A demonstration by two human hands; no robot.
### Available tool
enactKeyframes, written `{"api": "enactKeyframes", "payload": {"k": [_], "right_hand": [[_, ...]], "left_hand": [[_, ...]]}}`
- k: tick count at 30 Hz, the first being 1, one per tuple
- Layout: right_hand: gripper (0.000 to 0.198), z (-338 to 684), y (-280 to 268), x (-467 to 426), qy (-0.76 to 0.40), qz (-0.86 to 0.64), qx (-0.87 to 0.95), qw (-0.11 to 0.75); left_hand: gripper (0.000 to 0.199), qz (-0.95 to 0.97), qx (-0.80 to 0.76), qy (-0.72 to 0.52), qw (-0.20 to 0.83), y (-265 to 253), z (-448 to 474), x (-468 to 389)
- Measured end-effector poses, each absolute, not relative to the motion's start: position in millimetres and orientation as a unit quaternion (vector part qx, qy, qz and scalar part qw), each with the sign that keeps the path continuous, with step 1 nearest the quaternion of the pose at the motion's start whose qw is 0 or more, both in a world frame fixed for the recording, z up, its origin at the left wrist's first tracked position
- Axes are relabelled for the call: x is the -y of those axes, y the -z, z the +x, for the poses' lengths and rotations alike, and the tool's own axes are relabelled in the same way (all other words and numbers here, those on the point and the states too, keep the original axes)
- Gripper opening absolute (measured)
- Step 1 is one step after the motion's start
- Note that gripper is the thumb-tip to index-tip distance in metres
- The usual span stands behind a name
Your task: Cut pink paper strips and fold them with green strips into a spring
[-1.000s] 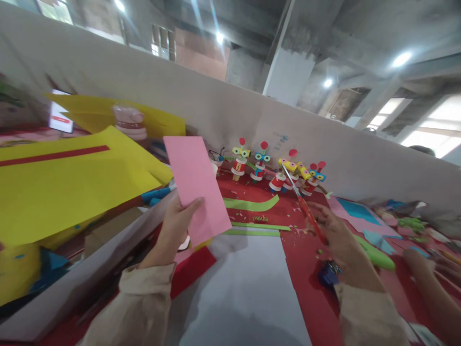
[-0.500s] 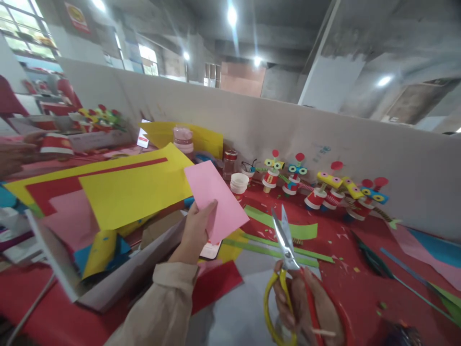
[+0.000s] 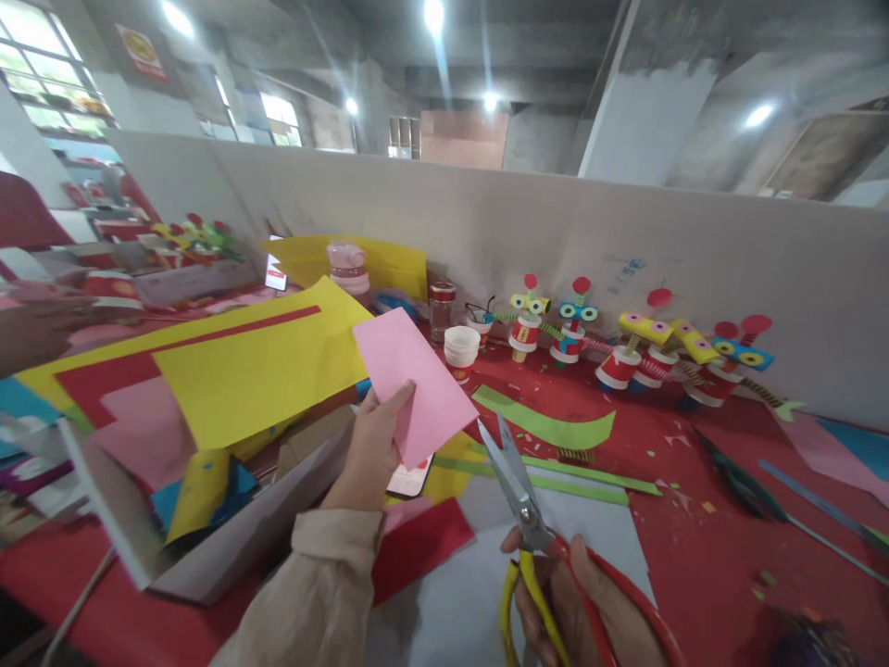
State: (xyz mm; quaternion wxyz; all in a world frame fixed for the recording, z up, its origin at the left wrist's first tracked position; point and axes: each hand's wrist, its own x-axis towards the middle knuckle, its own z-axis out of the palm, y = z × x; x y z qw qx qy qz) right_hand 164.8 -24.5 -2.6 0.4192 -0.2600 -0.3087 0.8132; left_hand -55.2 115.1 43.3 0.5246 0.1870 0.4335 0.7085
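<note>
My left hand (image 3: 375, 435) grips a pink sheet of paper (image 3: 423, 389) by its lower left side, thumb on top, held up above the table. In my right hand (image 3: 576, 602) is a pair of scissors (image 3: 524, 509) with one yellow and one red handle. Their blades are slightly parted and point up and left, with the tips close to the right corner of the pink sheet. Beneath lie a red paper piece (image 3: 423, 551), a grey-white sheet (image 3: 451, 611) and green paper strips (image 3: 548, 421). A phone (image 3: 409, 477) is partly hidden behind the pink sheet.
A cardboard box (image 3: 243, 547) with paper scraps stands at left, yellow sheets (image 3: 256, 371) lying over it. Several paper-cup figures (image 3: 526, 333) line the white partition (image 3: 556, 213). Stacked cups (image 3: 461, 345) stand mid-table. Another person's hand (image 3: 42, 320) holds a cup at far left.
The scissors have swung left, their tips now close to the pink sheet's right corner. The pink sheet stays in my left hand, almost unmoved. The view has shifted slightly.
</note>
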Motion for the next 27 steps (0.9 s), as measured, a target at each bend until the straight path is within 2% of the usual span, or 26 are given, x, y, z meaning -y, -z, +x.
{"api": "enactKeyframes", "payload": {"k": [14,20,27], "right_hand": [[0.059,161,-2,22,-0.840,-0.231,0.295,0.393],[0.065,157,3,21,-0.827,-0.213,0.286,0.435],[0.072,158,-2,19,-0.832,-0.196,0.271,0.443]], "left_hand": [[0.038,0.232,-0.403,-0.680,0.566,-42,-50,-110],[0.044,0.292,-0.380,-0.630,0.611,-41,-35,-103],[0.044,0.286,-0.393,-0.677,0.553,-40,-32,-106]]}}
